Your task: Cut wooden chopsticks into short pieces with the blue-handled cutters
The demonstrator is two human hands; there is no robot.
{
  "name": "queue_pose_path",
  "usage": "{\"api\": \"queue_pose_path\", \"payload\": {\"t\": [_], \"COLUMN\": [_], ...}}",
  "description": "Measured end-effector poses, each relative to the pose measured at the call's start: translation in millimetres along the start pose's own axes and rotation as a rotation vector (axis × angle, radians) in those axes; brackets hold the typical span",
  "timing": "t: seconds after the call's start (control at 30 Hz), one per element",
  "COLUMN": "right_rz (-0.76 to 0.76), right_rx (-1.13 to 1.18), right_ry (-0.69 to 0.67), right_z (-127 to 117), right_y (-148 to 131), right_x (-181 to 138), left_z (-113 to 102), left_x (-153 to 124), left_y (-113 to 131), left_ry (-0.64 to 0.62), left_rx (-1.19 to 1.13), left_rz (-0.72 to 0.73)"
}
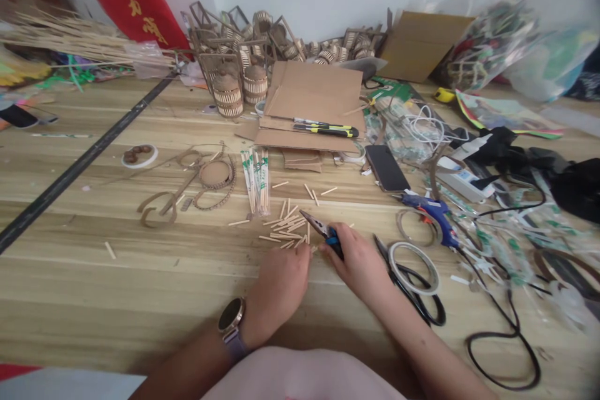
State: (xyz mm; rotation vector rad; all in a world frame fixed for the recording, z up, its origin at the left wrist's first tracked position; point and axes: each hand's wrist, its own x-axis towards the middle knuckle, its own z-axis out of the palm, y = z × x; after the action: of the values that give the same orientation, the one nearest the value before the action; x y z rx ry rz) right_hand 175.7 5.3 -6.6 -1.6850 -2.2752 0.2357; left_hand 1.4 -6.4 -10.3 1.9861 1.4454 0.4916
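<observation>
My right hand (359, 262) is closed around blue-handled pliers (321, 231), whose jaws point up and left toward a pile of short cut wooden sticks (285, 230). My left hand (281, 281), with a watch on its wrist, rests on the wooden floor with its fingertips pinched at the near edge of the stick pile; whether it holds a stick is hidden. Wrapped chopsticks (255, 181) lie just behind the pile.
Black scissors (412, 284) and a tape roll (415, 267) lie right of my right hand, with a blue glue gun (434, 212), phone (387, 167) and cables beyond. Cardboard sheets (312, 106) with utility knives (325, 128), cardboard strips (206, 184) and small cardboard models (239, 87) sit farther back.
</observation>
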Motion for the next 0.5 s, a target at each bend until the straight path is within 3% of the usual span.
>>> {"api": "queue_pose_path", "payload": {"t": [0.27,0.33,0.4,0.5], "right_rz": [0.094,0.120,0.124,0.089], "right_rx": [-0.132,-0.076,0.037,0.236], "right_ry": [-0.013,-0.005,-0.007,-0.058], "right_z": [5,5,0,-18], "right_y": [-21,-21,-16,0], "right_x": [-2,0,2,4], "left_z": [-4,-5,-8,-18], "left_x": [0,1,3,7], "left_y": [7,8,6,2], "left_ry": [-0.013,-0.014,-0.021,-0.140], "left_rx": [0.106,0.108,0.042,-0.249], "left_rz": [-0.040,-0.037,-0.032,-0.017]}}
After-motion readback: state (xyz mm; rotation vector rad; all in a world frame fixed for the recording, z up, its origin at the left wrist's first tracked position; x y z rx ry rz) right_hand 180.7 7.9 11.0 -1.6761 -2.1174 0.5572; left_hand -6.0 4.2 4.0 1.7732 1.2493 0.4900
